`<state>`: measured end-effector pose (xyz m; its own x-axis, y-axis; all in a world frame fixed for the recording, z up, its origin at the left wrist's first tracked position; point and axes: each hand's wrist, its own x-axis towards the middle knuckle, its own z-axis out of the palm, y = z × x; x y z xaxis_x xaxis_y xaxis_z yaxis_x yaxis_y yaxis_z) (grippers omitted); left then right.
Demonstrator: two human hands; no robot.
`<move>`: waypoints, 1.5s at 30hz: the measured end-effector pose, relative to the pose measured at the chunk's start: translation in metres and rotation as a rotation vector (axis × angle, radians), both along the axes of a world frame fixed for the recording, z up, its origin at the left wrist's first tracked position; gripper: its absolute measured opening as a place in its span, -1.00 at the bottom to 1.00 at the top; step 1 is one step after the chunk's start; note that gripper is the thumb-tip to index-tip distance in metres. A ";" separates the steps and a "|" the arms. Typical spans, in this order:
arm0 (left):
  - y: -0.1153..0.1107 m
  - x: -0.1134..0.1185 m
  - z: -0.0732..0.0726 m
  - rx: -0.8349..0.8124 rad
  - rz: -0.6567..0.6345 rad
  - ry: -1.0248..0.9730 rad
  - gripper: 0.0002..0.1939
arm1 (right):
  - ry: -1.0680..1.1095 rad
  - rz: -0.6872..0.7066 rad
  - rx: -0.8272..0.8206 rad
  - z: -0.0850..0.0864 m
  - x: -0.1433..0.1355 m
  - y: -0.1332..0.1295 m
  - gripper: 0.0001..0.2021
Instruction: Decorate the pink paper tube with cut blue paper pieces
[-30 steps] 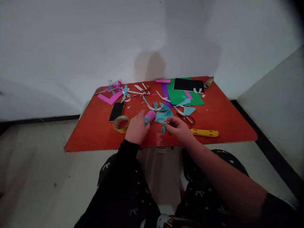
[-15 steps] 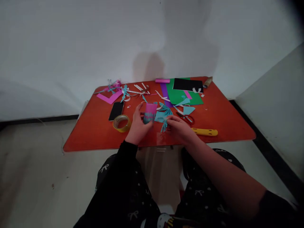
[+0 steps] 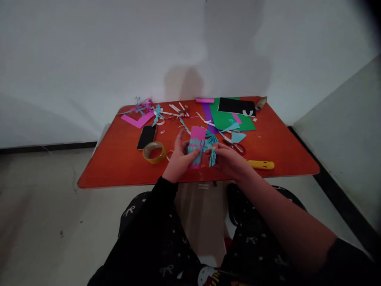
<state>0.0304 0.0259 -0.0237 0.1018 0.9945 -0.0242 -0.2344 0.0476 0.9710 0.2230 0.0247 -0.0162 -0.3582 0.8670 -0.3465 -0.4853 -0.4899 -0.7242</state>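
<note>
My left hand [image 3: 180,159] is closed round a pink paper piece [image 3: 197,133] with rows of blue scalloped paper on it. The piece stands roughly upright above the near part of the red table, its patterned side toward me. Between the fingertips of my right hand [image 3: 230,159] is a small pleated blue paper fan [image 3: 212,156], just right of the pink piece. Behind it lies another pleated blue paper [image 3: 212,138] on the table. Scissors [image 3: 238,147] with dark handles lie beyond my right wrist.
On the red table [image 3: 113,167] a roll of yellow tape [image 3: 154,153] and a phone [image 3: 147,137] lie to the left. Green paper [image 3: 220,119], a black sheet [image 3: 236,106] and blue scraps are at the back right. A yellow cutter-like tool [image 3: 260,164] sits near the right forearm.
The pink piece has turned to show its patterned side and moved slightly right. My right hand has brought the small blue fan closer to it.
</note>
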 end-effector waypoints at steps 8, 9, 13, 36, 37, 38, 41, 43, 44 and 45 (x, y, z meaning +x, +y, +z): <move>0.005 0.001 -0.007 -0.034 0.021 -0.050 0.13 | -0.008 -0.048 0.083 -0.004 0.002 0.001 -0.66; 0.006 0.001 -0.008 -0.038 0.028 -0.057 0.13 | -0.011 -0.053 0.101 -0.003 0.002 0.001 -0.65; 0.005 0.003 -0.009 -0.063 0.045 -0.105 0.09 | -0.059 -0.071 0.162 -0.001 0.001 0.000 -0.60; 0.023 -0.007 -0.016 0.334 0.278 0.794 -0.15 | -0.837 -0.262 0.710 -0.025 -0.002 0.011 -0.71; 0.020 -0.004 -0.014 0.332 0.264 0.692 -0.21 | -0.835 -0.266 0.711 -0.025 -0.003 0.011 -0.71; 0.017 -0.001 -0.011 0.298 0.213 0.568 -0.24 | -0.835 -0.269 0.717 -0.026 -0.003 0.011 -0.72; 0.008 0.007 -0.004 0.120 0.017 0.288 -0.23 | -0.843 -0.269 0.750 -0.026 -0.005 0.009 -0.74; 0.004 0.011 -0.002 0.062 -0.030 0.228 -0.25 | -0.843 -0.262 0.774 -0.025 -0.006 0.007 -0.76; 0.003 0.012 -0.001 0.057 -0.031 0.222 -0.26 | -0.839 -0.258 0.781 -0.025 -0.006 0.007 -0.76; 0.002 0.013 0.000 0.057 -0.024 0.224 -0.28 | -0.834 -0.253 0.785 -0.025 -0.007 0.006 -0.76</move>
